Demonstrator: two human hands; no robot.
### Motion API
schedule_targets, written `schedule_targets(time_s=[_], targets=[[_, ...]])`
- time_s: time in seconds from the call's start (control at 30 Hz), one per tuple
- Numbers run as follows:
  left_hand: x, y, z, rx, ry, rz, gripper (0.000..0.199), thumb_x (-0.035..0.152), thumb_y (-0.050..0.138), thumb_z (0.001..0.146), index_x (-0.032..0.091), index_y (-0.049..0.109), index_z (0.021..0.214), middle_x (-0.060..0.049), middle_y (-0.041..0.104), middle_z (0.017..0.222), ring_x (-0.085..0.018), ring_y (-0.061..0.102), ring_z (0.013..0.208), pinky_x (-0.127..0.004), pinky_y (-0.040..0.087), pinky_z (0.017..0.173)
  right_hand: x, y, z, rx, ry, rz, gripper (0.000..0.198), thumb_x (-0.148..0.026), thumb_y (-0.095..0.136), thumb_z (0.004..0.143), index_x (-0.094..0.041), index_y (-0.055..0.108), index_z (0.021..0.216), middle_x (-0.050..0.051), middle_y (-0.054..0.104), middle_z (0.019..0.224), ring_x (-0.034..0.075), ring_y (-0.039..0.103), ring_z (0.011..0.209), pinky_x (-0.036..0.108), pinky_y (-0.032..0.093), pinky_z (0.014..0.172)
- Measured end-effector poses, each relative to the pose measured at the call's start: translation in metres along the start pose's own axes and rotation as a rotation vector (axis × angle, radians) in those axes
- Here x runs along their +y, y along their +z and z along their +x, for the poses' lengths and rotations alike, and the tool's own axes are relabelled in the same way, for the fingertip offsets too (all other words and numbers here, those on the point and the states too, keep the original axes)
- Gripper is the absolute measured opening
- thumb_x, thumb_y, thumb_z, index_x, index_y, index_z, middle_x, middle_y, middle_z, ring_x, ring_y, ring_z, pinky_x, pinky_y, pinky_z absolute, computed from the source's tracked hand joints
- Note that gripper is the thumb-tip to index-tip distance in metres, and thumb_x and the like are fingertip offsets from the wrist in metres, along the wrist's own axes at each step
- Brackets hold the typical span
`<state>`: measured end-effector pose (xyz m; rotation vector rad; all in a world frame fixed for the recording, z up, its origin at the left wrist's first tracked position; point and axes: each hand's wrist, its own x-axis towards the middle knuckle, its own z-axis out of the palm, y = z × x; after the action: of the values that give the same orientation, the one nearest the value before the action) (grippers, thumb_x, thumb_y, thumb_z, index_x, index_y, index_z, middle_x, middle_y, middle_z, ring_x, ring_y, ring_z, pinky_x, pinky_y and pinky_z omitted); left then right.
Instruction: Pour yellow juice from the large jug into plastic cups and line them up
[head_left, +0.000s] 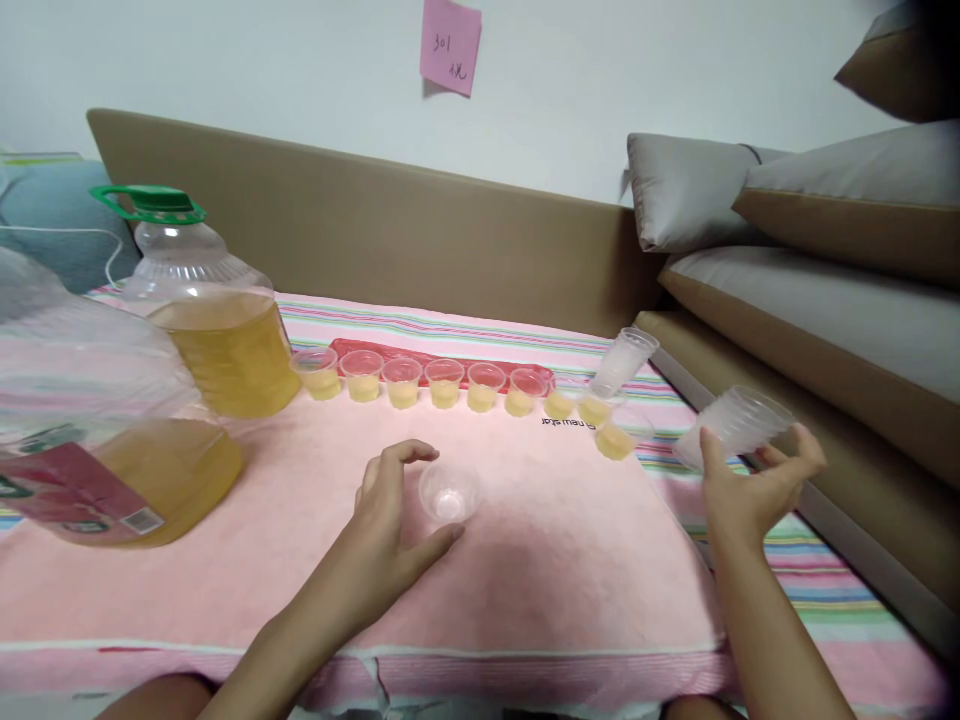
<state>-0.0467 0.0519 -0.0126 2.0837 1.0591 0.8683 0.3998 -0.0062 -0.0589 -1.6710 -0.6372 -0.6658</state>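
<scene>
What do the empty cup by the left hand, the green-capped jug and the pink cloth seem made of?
Empty cup: likely thin, glossy clear plastic; its walls are see-through with bright glints.
Green-capped jug: probably clear, shiny plastic, judging by its ribbed shoulder and see-through body.
Pink cloth: soft-looking matte fabric, perhaps plush, with a ribbed edge band; the fibre can't be told.

Wall (300,60): was bright, evenly lit
Pink note (450,45): cast a thin shadow below, suggesting light from above
Pink towel (570,560): carried a soft-edged shadow right of centre
Front jug (97,490): showed pale glare, smeared label print
Held cup stack (731,425): looked milky, soft
Cushions (847,260): darkened to black at the upper-right corner
</scene>
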Motion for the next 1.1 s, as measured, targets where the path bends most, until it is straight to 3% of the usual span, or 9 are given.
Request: schedule_targets(time_s=[0.17,0.47,0.87,1.0,1.1], targets=[[0.001,0.000,0.001,-0.003,-0.001,0.005,0.057,0.042,0.069,0.090,0.037,0.033,0.134,-0.006,0.043,0.142,-0.030,0.042,0.139,-0.063,0.034,0.119,0.015,0.008,-0.005,-0.024,-0.002,-0.053,0.089,-0.067,0.075,0.070,-0.016,0.050,0.138,0.013,0.060,0.106,0.044,0.058,0.104,0.063,0.041,0.101],[-0.004,0.004,0.003,0.006,0.017,0.022,0.061,0.042,0.070,0.089,0.034,0.031,0.135,-0.009,0.041,0.147,-0.031,0.043,0.139,-0.062,0.037,0.117,0.032,0.009,-0.007,-0.070,0.092,-0.088,0.098,-0.064,0.077,0.064,-0.017,0.045,0.144,0.015,0.062,0.110,0.045,0.059,0.103,0.063,0.042,0.097],[0.001,0.002,0.005,-0.001,-0.112,-0.015,0.066,0.047,0.073,0.081,0.028,0.034,0.131,-0.012,0.044,0.144,-0.035,0.044,0.138,-0.063,0.038,0.115,0.041,0.012,-0.010,-0.054,0.091,-0.024,0.104,-0.067,0.085,0.059,-0.016,0.042,0.139,0.016,0.061,0.108,0.046,0.060,0.100,0.067,0.046,0.091],[-0.001,-0.001,0.006,-0.011,-0.137,-0.016,0.067,0.046,0.075,0.078,0.027,0.038,0.131,-0.013,0.047,0.142,-0.035,0.045,0.138,-0.062,0.037,0.117,0.027,0.001,0.004,0.094,0.003,0.038,0.092,-0.062,0.087,0.060,-0.016,0.046,0.128,0.019,0.057,0.111,0.043,0.059,0.097,0.062,0.046,0.091],[-0.003,-0.009,0.005,-0.024,-0.138,-0.010,0.068,0.045,0.079,0.075,0.027,0.042,0.130,-0.013,0.050,0.141,-0.035,0.047,0.138,-0.062,0.038,0.117,-0.017,-0.013,0.009,0.225,-0.106,0.111,0.069,-0.054,0.076,0.078,-0.017,0.047,0.128,0.020,0.049,0.121,0.039,0.057,0.100,0.055,0.049,0.085]])
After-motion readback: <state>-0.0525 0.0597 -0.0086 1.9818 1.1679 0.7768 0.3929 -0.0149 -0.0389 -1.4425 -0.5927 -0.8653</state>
